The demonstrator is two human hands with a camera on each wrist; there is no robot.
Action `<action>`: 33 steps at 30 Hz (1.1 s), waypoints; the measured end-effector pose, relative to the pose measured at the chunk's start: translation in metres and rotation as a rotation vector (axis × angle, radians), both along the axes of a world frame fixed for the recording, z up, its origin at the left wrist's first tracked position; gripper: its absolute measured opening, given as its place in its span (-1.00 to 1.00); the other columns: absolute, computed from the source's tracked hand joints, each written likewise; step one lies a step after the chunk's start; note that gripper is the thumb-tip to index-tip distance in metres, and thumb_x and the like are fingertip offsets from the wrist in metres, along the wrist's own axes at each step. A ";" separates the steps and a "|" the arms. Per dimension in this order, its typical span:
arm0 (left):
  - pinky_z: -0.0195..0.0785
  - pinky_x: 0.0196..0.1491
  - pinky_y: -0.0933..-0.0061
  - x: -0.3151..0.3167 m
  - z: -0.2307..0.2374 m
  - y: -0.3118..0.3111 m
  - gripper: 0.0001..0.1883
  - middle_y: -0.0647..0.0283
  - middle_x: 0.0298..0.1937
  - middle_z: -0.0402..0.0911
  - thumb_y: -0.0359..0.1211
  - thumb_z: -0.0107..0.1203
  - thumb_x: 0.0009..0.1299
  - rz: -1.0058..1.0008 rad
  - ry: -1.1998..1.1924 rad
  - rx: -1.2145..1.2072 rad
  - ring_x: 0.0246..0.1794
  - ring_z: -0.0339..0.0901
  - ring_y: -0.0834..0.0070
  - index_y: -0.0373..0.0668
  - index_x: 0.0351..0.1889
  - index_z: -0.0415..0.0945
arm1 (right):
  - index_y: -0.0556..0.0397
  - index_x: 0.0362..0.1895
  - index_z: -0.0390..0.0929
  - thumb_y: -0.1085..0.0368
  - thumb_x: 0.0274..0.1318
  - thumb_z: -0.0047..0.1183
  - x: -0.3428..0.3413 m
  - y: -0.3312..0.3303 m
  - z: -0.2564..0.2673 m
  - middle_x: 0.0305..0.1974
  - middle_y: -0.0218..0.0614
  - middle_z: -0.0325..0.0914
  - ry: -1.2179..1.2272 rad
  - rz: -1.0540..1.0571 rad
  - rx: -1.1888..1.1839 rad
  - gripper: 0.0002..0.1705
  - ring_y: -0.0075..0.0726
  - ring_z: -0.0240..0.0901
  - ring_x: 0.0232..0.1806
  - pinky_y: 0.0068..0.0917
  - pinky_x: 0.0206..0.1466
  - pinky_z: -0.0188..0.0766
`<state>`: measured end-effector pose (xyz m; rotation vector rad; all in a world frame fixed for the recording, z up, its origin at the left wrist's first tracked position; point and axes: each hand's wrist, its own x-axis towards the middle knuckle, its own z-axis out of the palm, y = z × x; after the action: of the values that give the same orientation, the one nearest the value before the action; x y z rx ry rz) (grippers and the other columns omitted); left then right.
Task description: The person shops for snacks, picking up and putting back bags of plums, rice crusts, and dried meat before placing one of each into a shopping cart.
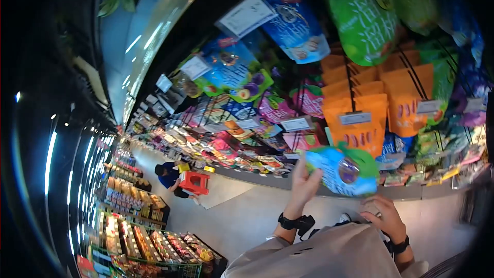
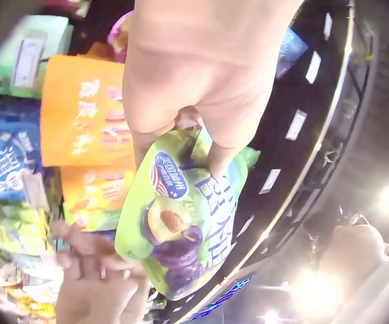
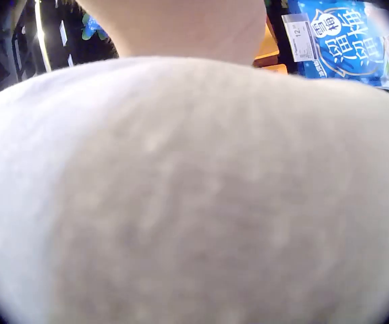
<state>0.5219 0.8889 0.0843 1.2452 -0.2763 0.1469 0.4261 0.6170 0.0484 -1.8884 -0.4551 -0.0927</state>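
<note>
Plum pouch (image 2: 171,236) in L grip (image 2: 198,88)

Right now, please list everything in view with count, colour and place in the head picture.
Held pouch: one, blue and green, right of centre.
Orange pouches: several, orange, right.
Blue pouches: several, blue, upper middle.
Green pouches: several, green, top right.
Price tags: many, white, before pouches.
Other packets: many, mixed, middle.
Stocked stands: several, multicoloured, lower left.
Person: one, navy top, aisle.
Apparent stool: one, red, beside person.
Leaves: several, green, top left.
Garment: one, grey, bottom.
Wrist straps: two, black, wrists.
Left hand: one, bare, gripping the pouch.
Right hand: one, bare, lower right.
</note>
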 end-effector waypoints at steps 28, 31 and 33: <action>0.47 0.26 0.25 0.124 0.173 0.076 -0.44 0.10 0.45 0.36 -0.22 0.10 0.61 0.758 -0.517 0.089 0.28 0.50 0.33 -0.14 0.52 0.30 | 0.23 -0.34 0.59 0.40 0.25 0.15 0.016 -0.046 -0.022 -0.35 -0.12 0.60 0.014 -0.148 0.085 -0.87 0.07 0.55 -0.24 -0.20 -0.12 0.45; 0.36 0.29 0.30 0.126 0.180 0.072 -0.43 0.14 0.47 0.34 -0.24 0.17 0.57 0.740 -0.493 -0.004 0.33 0.42 0.37 -0.10 0.52 0.35 | 0.24 -0.34 0.59 0.40 0.24 0.15 0.020 -0.048 -0.023 -0.35 -0.11 0.60 0.008 -0.140 0.069 -0.87 0.07 0.55 -0.24 -0.20 -0.12 0.45; 0.36 0.28 0.30 0.128 0.182 0.075 -0.43 0.16 0.46 0.34 -0.24 0.20 0.56 0.751 -0.500 -0.015 0.37 0.37 0.38 -0.09 0.50 0.38 | 0.24 -0.34 0.59 0.40 0.24 0.15 0.021 -0.049 -0.022 -0.35 -0.11 0.60 0.009 -0.136 0.061 -0.87 0.07 0.55 -0.24 -0.19 -0.13 0.45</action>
<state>0.6497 0.9639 0.2660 1.2330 -0.2212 1.1132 0.4466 0.5677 0.0260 -1.8580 -0.3137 -0.1862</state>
